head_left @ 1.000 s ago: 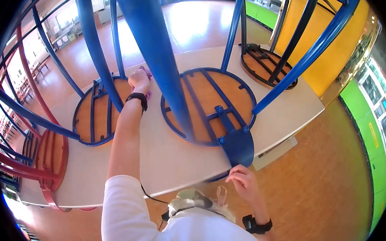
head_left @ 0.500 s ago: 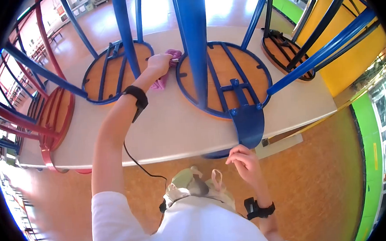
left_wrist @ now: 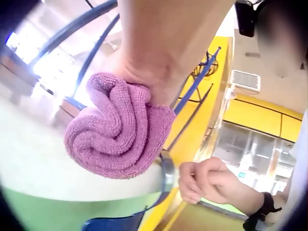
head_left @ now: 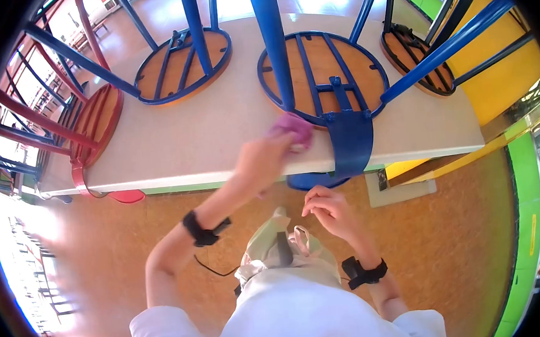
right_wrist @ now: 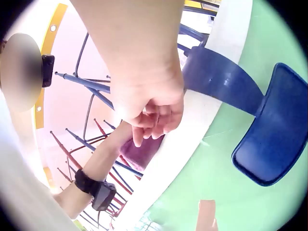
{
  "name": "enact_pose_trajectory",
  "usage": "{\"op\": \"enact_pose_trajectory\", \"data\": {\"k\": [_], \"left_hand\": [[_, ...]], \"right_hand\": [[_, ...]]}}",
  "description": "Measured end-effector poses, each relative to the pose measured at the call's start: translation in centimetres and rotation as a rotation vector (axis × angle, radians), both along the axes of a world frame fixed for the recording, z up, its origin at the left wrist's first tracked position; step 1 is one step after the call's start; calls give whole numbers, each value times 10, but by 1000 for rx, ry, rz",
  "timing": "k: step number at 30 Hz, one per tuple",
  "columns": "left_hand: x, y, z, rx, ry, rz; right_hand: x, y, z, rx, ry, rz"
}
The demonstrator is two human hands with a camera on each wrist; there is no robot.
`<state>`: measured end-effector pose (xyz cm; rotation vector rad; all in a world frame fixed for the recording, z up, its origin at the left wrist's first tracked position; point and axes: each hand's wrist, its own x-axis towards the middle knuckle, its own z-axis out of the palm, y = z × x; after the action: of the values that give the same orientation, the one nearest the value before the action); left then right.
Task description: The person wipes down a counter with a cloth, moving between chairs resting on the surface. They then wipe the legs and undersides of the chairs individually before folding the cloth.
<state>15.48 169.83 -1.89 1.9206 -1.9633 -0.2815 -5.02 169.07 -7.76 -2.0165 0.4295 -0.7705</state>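
Observation:
My left hand (head_left: 262, 164) grips a folded purple cloth (head_left: 292, 132) on the white table (head_left: 206, 135), close to its front edge and just left of the blue chair's bent back support (head_left: 351, 144). The left wrist view shows the cloth (left_wrist: 118, 127) bunched in thick folds under the hand. My right hand (head_left: 331, 212) hangs in front of the table edge with its fingers loosely curled and nothing in them; in the right wrist view this hand (right_wrist: 149, 106) appears near the blue support (right_wrist: 222, 79).
Upside-down chairs rest on the table: a blue one (head_left: 313, 61) in the middle, another blue one (head_left: 183, 65) behind left, a red one (head_left: 97, 126) at left, a dark one (head_left: 418, 60) at right. Their legs rise upward. A thin black cable (head_left: 214, 271) hangs near my left arm.
My left hand has come back from between the two blue chairs to the front edge, bringing the purple cloth toward me and to the right. My right hand stays near the blue chair's back.

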Motion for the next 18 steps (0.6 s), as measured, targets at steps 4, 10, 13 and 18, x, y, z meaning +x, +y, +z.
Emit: {"op": "enact_pose_trajectory", "data": {"k": [4, 10, 13, 18], "left_hand": [[-36, 0, -6, -72, -106, -125], [25, 67, 1, -65, -348, 121], [131, 107, -16, -174, -376, 492], [332, 188, -22, -212, -581, 1077]], "right_hand": [[-14, 19, 0, 43, 40, -6], [-40, 30, -31, 155, -12, -114], [-43, 30, -32, 186, -2, -146], [-46, 29, -26, 65, 26, -128]]}}
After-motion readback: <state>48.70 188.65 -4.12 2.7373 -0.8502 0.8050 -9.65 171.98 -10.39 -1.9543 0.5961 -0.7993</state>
